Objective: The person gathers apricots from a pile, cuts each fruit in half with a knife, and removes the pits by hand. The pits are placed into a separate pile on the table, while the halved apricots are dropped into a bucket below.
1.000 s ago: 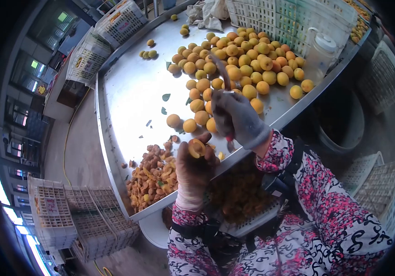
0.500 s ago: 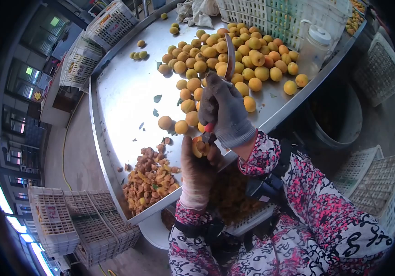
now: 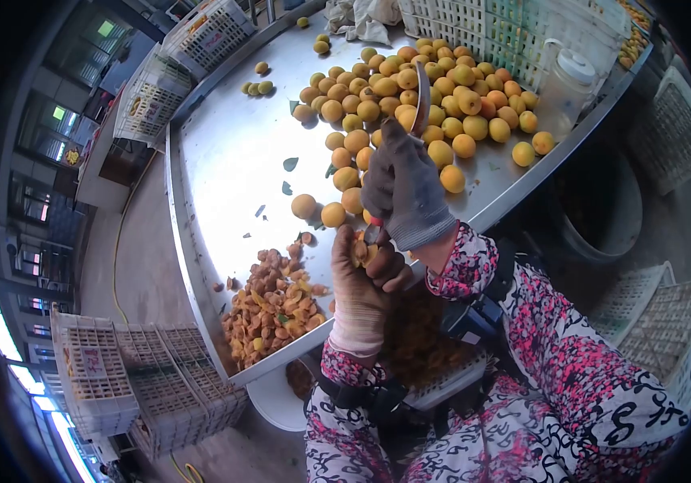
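Observation:
My left hand (image 3: 366, 278) is closed around an apricot (image 3: 364, 250) that is cut open, its orange flesh showing between thumb and fingers. Just above it, my gloved right hand (image 3: 408, 189) grips a metal tool (image 3: 423, 98). A curved, blade-like strip of the tool rises above the fist; a red part and a metal tip show below, at the fruit. The fist hides the rest of the tool. Whole apricots (image 3: 386, 84) spread over the metal table (image 3: 225, 161) beyond my hands. To the left of my left hand lies a heap of pits and apricot scraps (image 3: 269, 310).
White plastic crates stand behind the fruit (image 3: 514, 40), at lower left (image 3: 96, 370) and at right (image 3: 667, 330). A clear jar with a white lid (image 3: 567, 88) is on the table's right side. A bucket (image 3: 603, 217) sits below the right edge, a white tub (image 3: 273, 402) below the front edge.
The whole view has shifted slightly. My left fingers have closed further around the cut apricot, and my right fist and tool are closer over it.

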Tool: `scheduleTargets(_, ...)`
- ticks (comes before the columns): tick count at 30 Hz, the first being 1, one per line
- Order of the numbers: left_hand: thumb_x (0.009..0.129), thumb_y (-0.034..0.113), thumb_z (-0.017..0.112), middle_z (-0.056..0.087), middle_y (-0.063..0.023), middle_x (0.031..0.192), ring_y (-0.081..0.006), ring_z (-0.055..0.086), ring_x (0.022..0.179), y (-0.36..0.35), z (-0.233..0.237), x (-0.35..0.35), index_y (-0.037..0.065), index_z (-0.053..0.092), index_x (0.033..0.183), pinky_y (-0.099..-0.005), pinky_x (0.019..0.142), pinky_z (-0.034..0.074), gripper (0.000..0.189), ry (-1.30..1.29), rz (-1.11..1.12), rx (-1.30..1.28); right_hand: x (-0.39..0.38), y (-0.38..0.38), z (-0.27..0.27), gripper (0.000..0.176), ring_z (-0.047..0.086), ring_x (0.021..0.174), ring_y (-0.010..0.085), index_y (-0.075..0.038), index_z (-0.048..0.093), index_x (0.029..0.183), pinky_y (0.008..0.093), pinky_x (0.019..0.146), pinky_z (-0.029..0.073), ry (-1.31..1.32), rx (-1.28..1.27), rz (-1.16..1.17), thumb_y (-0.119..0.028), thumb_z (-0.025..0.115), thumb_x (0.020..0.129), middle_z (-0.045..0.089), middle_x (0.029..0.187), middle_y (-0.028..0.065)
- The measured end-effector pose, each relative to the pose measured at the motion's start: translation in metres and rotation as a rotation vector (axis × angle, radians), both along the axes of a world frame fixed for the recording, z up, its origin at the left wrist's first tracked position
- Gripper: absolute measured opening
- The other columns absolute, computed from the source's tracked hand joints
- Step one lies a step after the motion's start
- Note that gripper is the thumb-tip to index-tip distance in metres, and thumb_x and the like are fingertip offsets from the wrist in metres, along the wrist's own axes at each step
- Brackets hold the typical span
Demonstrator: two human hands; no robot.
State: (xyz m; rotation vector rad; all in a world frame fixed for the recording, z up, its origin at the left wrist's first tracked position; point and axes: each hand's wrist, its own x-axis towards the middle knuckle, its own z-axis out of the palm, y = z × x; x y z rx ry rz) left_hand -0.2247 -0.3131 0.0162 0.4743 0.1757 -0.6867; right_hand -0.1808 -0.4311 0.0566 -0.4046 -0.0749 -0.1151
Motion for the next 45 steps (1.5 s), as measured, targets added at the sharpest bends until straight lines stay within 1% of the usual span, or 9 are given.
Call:
scheduleTargets(4, 0.088, 0.052, 0.042, 0.025, 0.0068, 0.043, -0.0077, 0.022, 0.034, 0.006, -0.001, 0.004, 0.009, 0.054, 0.08, -0.022, 0.035, 0.019, 0.045, 0.078, -0.044, -0.034, -0.012, 0.012, 0.018, 0.03, 0.035, 0.042, 0.0013, -0.011, 0.048, 0.068, 0.0202, 0.039, 0.025, -0.012, -0.271, -0.01, -0.027, 0.062, 0.089, 0.04, 0.052, -0.0065)
scheduleTargets(12, 0.087, 0.048, 0.049, 0.02, 0.0085, 0.043, -0.0059, 0.016, 0.033, 0.007, -0.003, -0.005, 0.008, 0.06, 0.083, -0.0193, 0.032, 0.017, 0.042, -0.041, 0.0, -0.065, 0.005, 0.009, 0.004, 0.046, 0.026, 0.03, 0.0079, -0.016, 0.037, 0.055, 0.0255, 0.03, 0.018, 0.218, 0.144, 0.127, -0.038, 0.055, 0.092, 0.03, 0.042, -0.0041)
scheduleTargets(19, 0.083, 0.055, 0.051, 0.026, 0.0064, 0.045, -0.0071, 0.023, 0.036, 0.015, 0.0, 0.012, 0.007, 0.062, 0.084, -0.0227, 0.036, 0.019, 0.049, 0.018, -0.042, 0.127, 0.001, 0.0, 0.018, 0.044, 0.026, 0.03, 0.0073, -0.015, 0.04, 0.056, 0.026, 0.029, 0.02, 0.111, -0.001, 0.001, -0.035, 0.058, 0.09, 0.033, 0.043, -0.0052)
scheduleTargets(22, 0.082, 0.057, 0.052, 0.029, 0.0056, 0.046, -0.008, 0.027, 0.039, 0.024, 0.004, 0.015, 0.009, 0.062, 0.084, -0.0236, 0.04, 0.02, 0.05, 0.084, 0.104, 0.321, -0.002, -0.001, 0.015, 0.039, 0.038, 0.037, 0.0065, -0.011, 0.049, 0.059, 0.0253, 0.035, 0.03, 0.083, -0.399, -0.018, -0.033, 0.061, 0.088, 0.041, 0.047, -0.0028)
scheduleTargets(25, 0.085, 0.053, 0.053, 0.045, 0.003, 0.055, -0.0097, 0.04, 0.047, 0.031, 0.009, 0.018, 0.01, 0.06, 0.085, -0.023, 0.044, 0.029, 0.043, 0.031, 0.292, 0.438, -0.01, 0.006, -0.003, 0.026, 0.057, 0.064, 0.0127, -0.005, 0.059, 0.08, 0.0282, 0.062, 0.046, -0.14, -1.293, 0.007, -0.03, 0.066, 0.082, 0.056, 0.063, 0.0072)
scheduleTargets(31, 0.09, 0.048, 0.049, 0.051, -0.0002, 0.063, -0.0111, 0.047, 0.052, 0.031, 0.023, 0.008, 0.005, 0.057, 0.103, -0.0225, 0.05, 0.039, 0.046, -0.292, 0.346, 0.716, -0.014, 0.007, -0.027, 0.028, 0.063, 0.077, 0.0327, -0.009, 0.059, 0.093, 0.0387, 0.069, 0.049, -0.101, -1.657, 0.017, -0.036, 0.058, 0.082, 0.063, 0.078, 0.0151)
scheduleTargets(35, 0.091, 0.048, 0.046, 0.05, -0.0006, 0.065, -0.0102, 0.048, 0.057, 0.041, 0.028, 0.006, -0.001, 0.054, 0.115, -0.0227, 0.053, 0.04, 0.055, -0.495, 0.315, 0.857, -0.006, -0.005, -0.034, 0.026, 0.063, 0.07, 0.0287, -0.009, 0.058, 0.093, 0.0367, 0.065, 0.049, 0.066, -1.601, -0.053, -0.033, 0.059, 0.082, 0.062, 0.073, 0.0132)
scheduleTargets(42, 0.083, 0.022, 0.065, 0.061, -0.0043, 0.087, -0.0135, 0.058, 0.086, 0.056, 0.048, -0.017, 0.0, 0.055, 0.117, -0.0266, 0.08, 0.044, 0.042, -0.666, -0.459, 1.05, 0.001, -0.024, -0.016, 0.033, 0.054, 0.064, 0.0086, -0.005, 0.056, 0.085, 0.0257, 0.059, 0.045, 0.079, -1.055, -0.177, -0.035, 0.067, 0.081, 0.057, 0.068, 0.0038)
scheduleTargets(45, 0.078, 0.022, 0.069, 0.064, -0.0127, 0.102, -0.0234, 0.06, 0.099, 0.055, 0.023, -0.002, 0.002, 0.057, 0.116, -0.0318, 0.086, 0.046, 0.045, -0.875, -0.231, 1.242, -0.003, -0.027, -0.022, 0.034, 0.051, 0.063, 0.0077, -0.003, 0.055, 0.084, 0.0252, 0.058, 0.044, 0.092, -1.174, -0.177, -0.036, 0.067, 0.082, 0.055, 0.068, 0.0027)
